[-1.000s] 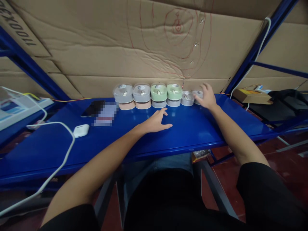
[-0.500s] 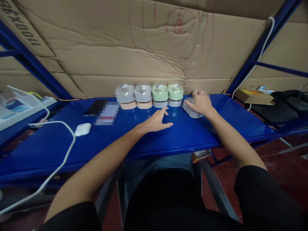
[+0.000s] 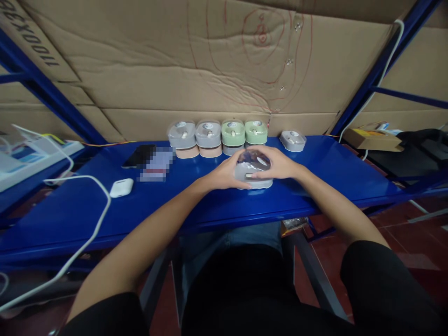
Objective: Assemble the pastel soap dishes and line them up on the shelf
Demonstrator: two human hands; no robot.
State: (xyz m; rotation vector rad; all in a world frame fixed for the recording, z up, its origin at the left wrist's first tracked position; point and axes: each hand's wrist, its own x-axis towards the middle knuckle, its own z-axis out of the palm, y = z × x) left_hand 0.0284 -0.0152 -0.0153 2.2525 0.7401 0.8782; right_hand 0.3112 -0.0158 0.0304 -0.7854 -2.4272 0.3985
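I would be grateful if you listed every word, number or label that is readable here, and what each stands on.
"1100X3", inverted, on the cardboard at upper left; a further character is not clear at the picture's edge.
Too small or blurred to read: the stickers on the back row of boxes, and the one on the held gray box.
Unreadable because pixelated: the patch at left.

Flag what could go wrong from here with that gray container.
Slip: the hands grip glossy clear covering on the gray container, so it may slide.

Bump: the green-topped stacks stand just behind the hands; a knock could shift an upper tier.

Snag: the white cable runs right by the small white case; a tug might drag it.
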